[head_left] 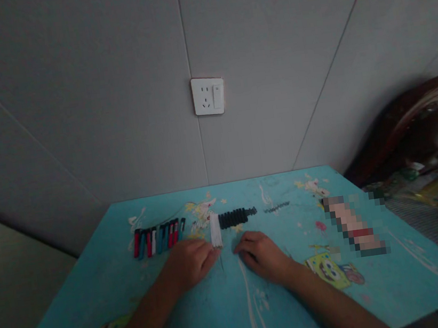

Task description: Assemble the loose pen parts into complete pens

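My left hand (pixel 194 261) rests on the table with its fingers curled together, fingertips at the lower ends of a row of thin white sticks (pixel 215 229) that look like pen refills. What its fingers hold, if anything, is hidden. Just right of the sticks, my right hand (pixel 262 256) lies with loosely bent fingers and a gap between thumb and fingers; nothing shows in it. Beyond it several short black tubes (pixel 232 218) lie side by side, with small dark coil-like pieces (pixel 277 207) farther right. Red, blue and white pen barrels (pixel 158 239) with dark ends lie in a row at left.
The blue table (pixel 278 307) has printed cartoon figures and stands against a grey wall. A pixelated oblong area (pixel 354 224) covers something at its right side. A wall socket (pixel 209 96) is above the table. Dark carved furniture (pixel 431 120) stands beyond the right edge.
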